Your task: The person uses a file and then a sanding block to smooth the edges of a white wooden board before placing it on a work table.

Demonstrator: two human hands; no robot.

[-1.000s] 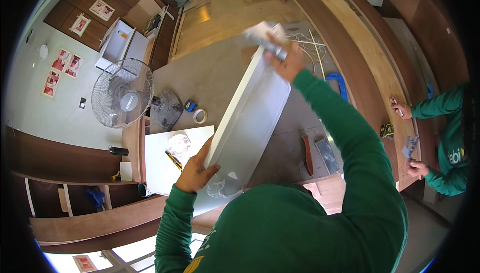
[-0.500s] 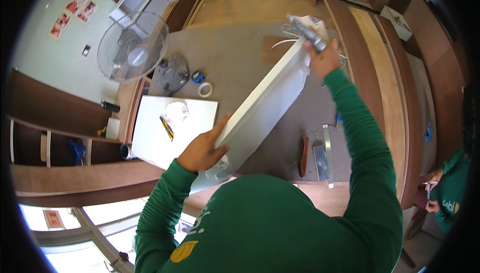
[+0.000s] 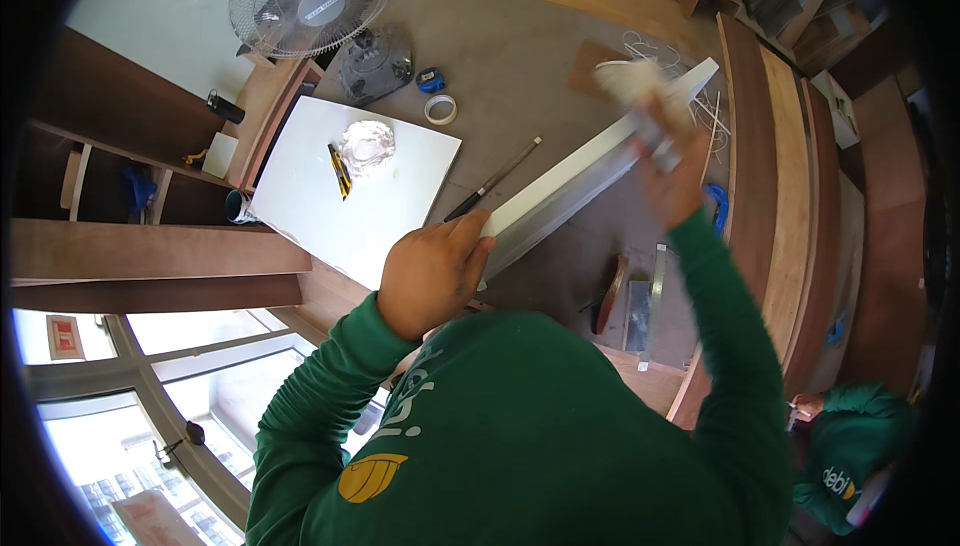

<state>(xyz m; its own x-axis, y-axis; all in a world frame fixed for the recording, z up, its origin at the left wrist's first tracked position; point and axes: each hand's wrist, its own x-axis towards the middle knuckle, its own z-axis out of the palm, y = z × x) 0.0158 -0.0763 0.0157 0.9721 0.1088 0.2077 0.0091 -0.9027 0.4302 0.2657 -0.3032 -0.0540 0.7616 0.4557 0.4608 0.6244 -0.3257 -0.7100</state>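
A long white panel (image 3: 560,174) stands on its side, slanting from lower left to upper right, its narrow edge facing up. My left hand (image 3: 430,271) is closed over its near end, thumb on the right face and fingers on the other side. Near the panel's far end, my right hand (image 3: 675,181) is closed around a motion-blurred grey object with a cream-coloured part (image 3: 630,78), held against or just above the edge; its kind does not show. Left of the panel, a dark slim stick (image 3: 495,178) with a pale tip lies on the table.
A white board (image 3: 400,171) carries a crumpled whitish mass (image 3: 368,144) and a yellow-black utility knife (image 3: 340,172). Beyond are a tape roll (image 3: 440,109), a blue tape measure (image 3: 431,80) and a fan (image 3: 315,6). Wooden planks (image 3: 785,146) line the right; a co-worker's green sleeve (image 3: 860,416) shows lower right.
The view has shifted. My right hand has moved back from the panel's far tip, which now shows beyond it. Less of the panel's broad face is visible. The dark stick has come into sight.
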